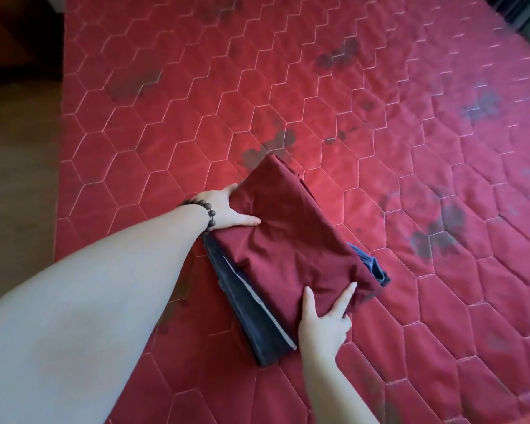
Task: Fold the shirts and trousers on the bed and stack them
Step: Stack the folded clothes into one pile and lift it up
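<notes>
A folded dark red garment lies on top of a folded dark blue garment, forming a small stack on the red quilted bed. My left hand, wearing a bead bracelet, grips the stack's left edge: its thumb lies on top and its fingers are hidden under the red cloth. My right hand rests on the near end of the red garment with thumb and forefinger spread straight. A bit of blue denim sticks out at the stack's right corner.
The mattress has a hexagon stitch pattern and dark stains. The wooden floor runs along the bed's left edge. Something dark stands at the far right corner.
</notes>
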Available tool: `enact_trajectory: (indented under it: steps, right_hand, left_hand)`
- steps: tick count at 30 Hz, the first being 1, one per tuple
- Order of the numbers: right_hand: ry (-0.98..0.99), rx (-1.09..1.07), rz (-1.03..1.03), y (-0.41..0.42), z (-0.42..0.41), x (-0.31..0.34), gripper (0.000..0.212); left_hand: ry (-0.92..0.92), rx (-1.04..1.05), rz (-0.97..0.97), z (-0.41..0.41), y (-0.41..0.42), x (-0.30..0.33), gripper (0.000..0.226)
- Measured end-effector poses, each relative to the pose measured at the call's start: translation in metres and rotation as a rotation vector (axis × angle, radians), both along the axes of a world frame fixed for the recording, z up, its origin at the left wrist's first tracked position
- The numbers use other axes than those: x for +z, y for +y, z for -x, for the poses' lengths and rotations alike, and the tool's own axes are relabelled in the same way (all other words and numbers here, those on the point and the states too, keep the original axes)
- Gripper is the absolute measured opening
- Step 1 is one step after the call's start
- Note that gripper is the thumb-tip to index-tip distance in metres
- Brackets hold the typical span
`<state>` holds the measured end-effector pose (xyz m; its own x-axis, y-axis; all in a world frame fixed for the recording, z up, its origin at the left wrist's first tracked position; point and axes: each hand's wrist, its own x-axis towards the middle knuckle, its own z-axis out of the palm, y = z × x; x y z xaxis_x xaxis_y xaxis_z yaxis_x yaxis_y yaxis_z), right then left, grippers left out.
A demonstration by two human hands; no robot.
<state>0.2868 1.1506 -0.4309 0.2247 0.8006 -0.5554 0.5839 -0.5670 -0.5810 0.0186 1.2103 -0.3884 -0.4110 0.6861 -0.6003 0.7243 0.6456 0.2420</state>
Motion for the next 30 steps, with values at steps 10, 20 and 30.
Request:
enact_trajectory:
  steps: [10, 20, 30]
  right_hand:
    - [-0.015, 0.668, -0.013, 0.110, -0.042, 0.017, 0.088]
    - [-0.285, 0.910, -0.184, 0.139, -0.045, 0.034, 0.078]
    - [-0.242, 0.968, -0.015, 0.130, -0.050, 0.038, 0.076]
  left_hand:
    - [-0.030, 0.527, 0.057, -0.075, -0.106, 0.001, 0.128]
    - [0.030, 0.809, -0.255, -0.124, -0.134, 0.018, 0.096]
    - [-0.283, 0.848, -0.202, -0.124, -0.144, 0.027, 0.054]
